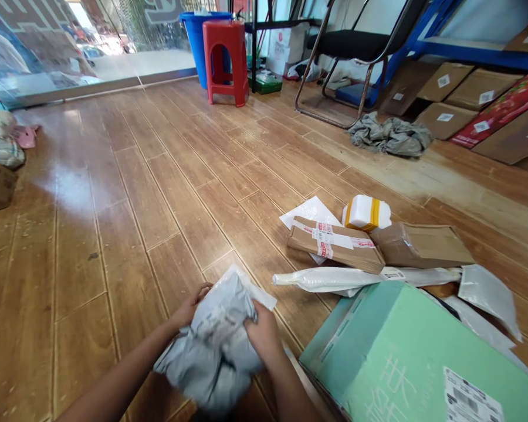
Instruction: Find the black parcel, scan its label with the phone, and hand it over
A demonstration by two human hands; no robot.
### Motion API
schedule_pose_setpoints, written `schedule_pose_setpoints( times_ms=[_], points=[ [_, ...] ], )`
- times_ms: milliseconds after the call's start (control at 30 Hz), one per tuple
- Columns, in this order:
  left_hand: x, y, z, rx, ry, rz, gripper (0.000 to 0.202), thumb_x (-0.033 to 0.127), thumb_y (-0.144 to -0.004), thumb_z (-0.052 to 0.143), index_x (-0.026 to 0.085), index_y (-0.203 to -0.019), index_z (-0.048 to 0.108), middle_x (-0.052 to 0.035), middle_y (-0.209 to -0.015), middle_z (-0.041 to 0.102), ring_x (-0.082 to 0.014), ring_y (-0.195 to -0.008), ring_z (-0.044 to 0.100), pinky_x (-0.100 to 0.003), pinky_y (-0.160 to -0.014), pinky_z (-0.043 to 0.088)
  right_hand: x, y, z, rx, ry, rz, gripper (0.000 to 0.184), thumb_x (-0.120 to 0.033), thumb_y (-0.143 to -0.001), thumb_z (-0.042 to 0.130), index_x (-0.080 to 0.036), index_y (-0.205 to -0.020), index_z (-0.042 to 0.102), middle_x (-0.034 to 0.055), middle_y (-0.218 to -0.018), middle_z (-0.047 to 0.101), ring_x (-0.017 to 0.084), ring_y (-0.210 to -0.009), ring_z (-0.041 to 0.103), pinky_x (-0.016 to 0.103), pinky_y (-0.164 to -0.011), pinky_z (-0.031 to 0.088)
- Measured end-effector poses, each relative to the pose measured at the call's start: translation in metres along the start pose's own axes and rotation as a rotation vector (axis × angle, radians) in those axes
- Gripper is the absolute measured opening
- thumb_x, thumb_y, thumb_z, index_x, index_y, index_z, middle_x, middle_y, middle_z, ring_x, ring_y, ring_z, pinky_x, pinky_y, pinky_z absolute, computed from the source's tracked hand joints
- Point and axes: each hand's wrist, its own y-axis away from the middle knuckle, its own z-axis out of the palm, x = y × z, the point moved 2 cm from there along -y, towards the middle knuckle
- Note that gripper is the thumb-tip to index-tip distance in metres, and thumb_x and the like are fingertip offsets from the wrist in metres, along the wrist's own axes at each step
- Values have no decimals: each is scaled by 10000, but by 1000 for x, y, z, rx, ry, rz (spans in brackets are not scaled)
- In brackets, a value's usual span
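Observation:
Between my two hands is a crumpled grey plastic mailing bag (pixel 222 340), its paler edge pointing away from me. My left hand (pixel 192 306) grips the bag's left side; its fingers are partly hidden behind the plastic. On the opposite side my right hand (pixel 263 329) is closed on the bag, thumb on top. To the right stands a large green box (pixel 405 346) with a white label. Beyond it lie a flat brown carton (pixel 356 249) with red-and-white tape and a long white wrapped parcel (pixel 334 280).
A brown box (pixel 426 243) and a white bundle with yellow tape (pixel 366 212) lie beyond the green box. Farther off are a red stool (pixel 226 61), a blue bin (pixel 198 47), a black chair (pixel 356 47), a grey cloth (pixel 391 136) and shelved cartons (pixel 449 82).

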Motion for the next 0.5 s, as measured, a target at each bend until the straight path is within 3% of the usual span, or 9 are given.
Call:
schedule_pose_setpoints(
  times_ms=[100, 133, 200, 267, 333, 400, 500],
  points=[
    [8, 3, -6, -22, 40, -24, 728, 694, -809, 164, 148, -1075, 566, -115, -1003, 690, -263, -961, 622, -415, -900, 468, 2, -25, 4, 226, 343, 127, 705, -161, -705, 596, -45, -1369, 389, 221, -1284, 504, 374, -1184, 444, 478, -1016, 307],
    [11, 5, -9, -26, 28, -31, 727, 691, -813, 150, 154, -1012, 598, -108, -968, 693, -259, -940, 626, -409, -884, 476, 5, -27, 6, 267, 407, 140, 731, -199, -731, 609, -35, -1393, 346, 234, -1328, 459, 382, -1219, 408, 498, -1038, 280],
    [15, 9, -13, -4, -34, -42, 655, 707, -764, 319, 155, -939, 625, -101, -911, 687, -268, -911, 624, -410, -867, 483, 12, -23, 11, 317, 470, 37, 642, -300, -826, 542, -78, -1399, 357, 202, -1398, 401, 355, -1282, 347, 511, -1079, 223],
    [19, 12, -14, 107, -139, -42, 609, 659, -663, 528, 143, -977, 612, -117, -962, 657, -303, -977, 586, -452, -930, 443, 19, -13, 17, 284, 514, -135, 561, -369, -873, 478, -182, -1394, 389, 132, -1449, 362, 326, -1335, 283, 538, -1108, 144],
    [23, 15, -8, 273, -236, -23, 637, 609, -682, 533, 120, -1089, 557, -158, -1118, 580, -338, -1128, 485, -501, -1036, 333, 27, -7, 23, 177, 556, -205, 597, -404, -838, 539, -251, -1395, 389, 99, -1471, 343, 343, -1345, 264, 570, -1105, 123],
    [28, 17, 8, 404, -338, 20, 633, 575, -759, 446, 112, -1188, 489, -177, -1270, 463, -338, -1250, 364, -506, -1100, 222, 32, -9, 26, 97, 579, -165, 676, -414, -779, 619, -255, -1395, 390, 110, -1456, 367, 372, -1322, 298, 565, -1092, 181],
    [29, 13, 35, 424, -567, -30, 716, 565, -746, 472, 117, -1300, 403, -197, -1333, 394, -373, -1253, 377, -531, -1044, 295, 25, -19, 24, 49, 602, -49, 725, -399, -731, 680, -246, -1385, 406, 134, -1441, 383, 387, -1315, 311, 554, -1080, 230]
  ],
)
